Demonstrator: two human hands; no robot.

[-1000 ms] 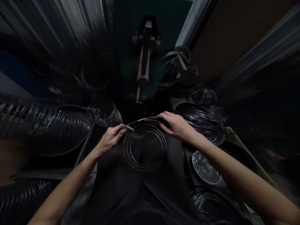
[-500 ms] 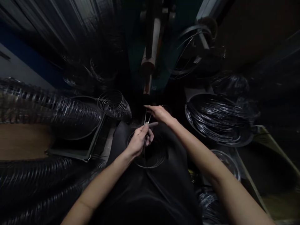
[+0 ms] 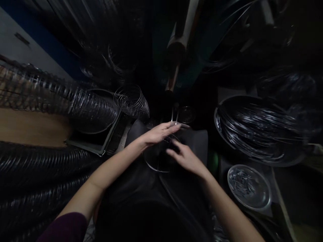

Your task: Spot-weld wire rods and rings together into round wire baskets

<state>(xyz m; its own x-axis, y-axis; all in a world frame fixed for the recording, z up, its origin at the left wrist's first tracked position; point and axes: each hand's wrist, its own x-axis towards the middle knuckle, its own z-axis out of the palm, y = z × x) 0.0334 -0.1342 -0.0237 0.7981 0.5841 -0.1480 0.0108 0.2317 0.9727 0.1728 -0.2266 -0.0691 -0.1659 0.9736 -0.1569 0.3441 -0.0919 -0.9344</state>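
My left hand (image 3: 160, 132) is level in the middle, its fingers pointing right and its thumb pressed along them. Two thin, shiny metal prongs (image 3: 174, 115) rise from between the thumb and fingers, their lower ends hidden by the hand. Below and to the right is my right hand (image 3: 186, 158), thumb and forefinger apart, with nothing plainly held; its other fingers are dark. A thin wire ring (image 3: 157, 170) hangs under both hands over my dark apron (image 3: 151, 195); the hands cover part of it.
Ahead stands a dark machine with a cylindrical rod (image 3: 176, 45) pointing down. At right are a basin of wires (image 3: 254, 127) and a clear bowl (image 3: 266, 198) of small metal pieces. Coiled wire (image 3: 93, 107) and a crate (image 3: 101, 153) are at left, beside a smaller wire coil (image 3: 133, 101).
My right hand has left the top of the metal prongs and come down beside the wire ring. My left hand has shifted up and right, its fingers straighter. The view has swung left.
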